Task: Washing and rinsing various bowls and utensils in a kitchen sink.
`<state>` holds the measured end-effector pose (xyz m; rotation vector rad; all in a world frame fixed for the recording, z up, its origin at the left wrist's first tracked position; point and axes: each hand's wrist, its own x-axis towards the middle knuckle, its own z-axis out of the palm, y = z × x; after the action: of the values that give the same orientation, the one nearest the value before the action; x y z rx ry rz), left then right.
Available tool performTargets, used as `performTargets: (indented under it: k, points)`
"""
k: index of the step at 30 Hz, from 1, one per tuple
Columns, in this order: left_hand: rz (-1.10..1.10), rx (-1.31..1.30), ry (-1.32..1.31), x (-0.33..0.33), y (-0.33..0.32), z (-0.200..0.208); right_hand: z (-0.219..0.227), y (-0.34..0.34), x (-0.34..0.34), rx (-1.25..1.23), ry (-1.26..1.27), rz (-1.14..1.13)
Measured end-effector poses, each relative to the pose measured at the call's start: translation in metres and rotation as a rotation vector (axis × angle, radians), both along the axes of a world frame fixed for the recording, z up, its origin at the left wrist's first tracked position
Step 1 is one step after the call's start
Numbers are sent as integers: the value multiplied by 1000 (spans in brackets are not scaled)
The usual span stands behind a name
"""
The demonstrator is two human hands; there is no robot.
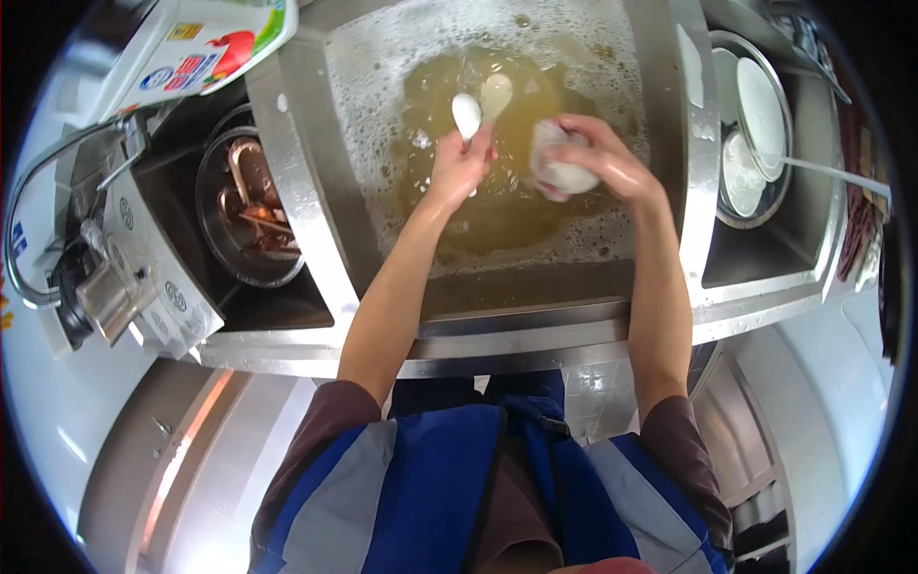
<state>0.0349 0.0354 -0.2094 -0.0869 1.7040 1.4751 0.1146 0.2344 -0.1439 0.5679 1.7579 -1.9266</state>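
My left hand point(460, 170) is closed around the handle of a white spoon point(467, 113), its bowl pointing away from me. A second pale spoon point(496, 94) rises beside it from the same fingers; whether it is gripped too I cannot tell for sure. Both are above or just in the cloudy, yellowish, foamy water point(516, 215) of the middle sink basin point(535, 287). Just to the right, my right hand point(604, 158) clutches a whitish, wadded cloth point(564, 165), slightly blurred. The cloth and the spoons are apart.
In the left basin sits a round metal bowl point(212, 230) with several copper-coloured items. The right basin has a metal bowl point(760, 220) with white plates point(762, 105). A curved faucet point(21, 225) and a white plastic tub point(191, 57) stand at left.
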Motion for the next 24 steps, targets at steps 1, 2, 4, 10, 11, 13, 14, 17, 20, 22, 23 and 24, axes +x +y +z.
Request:
performTargets:
  k: [1, 2, 4, 10, 11, 13, 14, 17, 20, 22, 23, 24]
  points:
    - [-60, -46, 77, 6, 5, -2, -17, -11, 2, 24, 195, -112]
    - [-120, -92, 153, 16, 9, -1, -26, -17, 1, 51, 388, -222]
    - [-24, -5, 45, 30, 27, 26, -33, -20, -6, 342, 528, -167]
    - [-221, -11, 99, 36, 22, 7, -47, -8, -6, 943, 375, -232]
    - [-139, 29, 22, 40, 23, 9, -47, -17, -4, 860, 440, -126]
    - [-67, 64, -47, 39, 27, 10, -49, -15, -3, 798, 544, -6]
    - [-99, 56, -35, 37, 24, 13, -47, -15, -2, 788, 536, -25]
    - [-129, 82, -15, 36, 27, 16, -38, -6, -8, 972, 186, -72]
    - [-123, 100, -13, 35, 21, 19, -29, -20, -3, 1001, 306, 47]
    - [-141, 86, -19, 35, 20, 16, -32, -12, -4, 977, 403, 100]
    - [-172, 85, 17, 34, 17, 17, -23, -9, -8, 981, 248, 131]
    - [-201, 85, 52, 34, 16, 18, -20, -9, -12, 978, 94, 163]
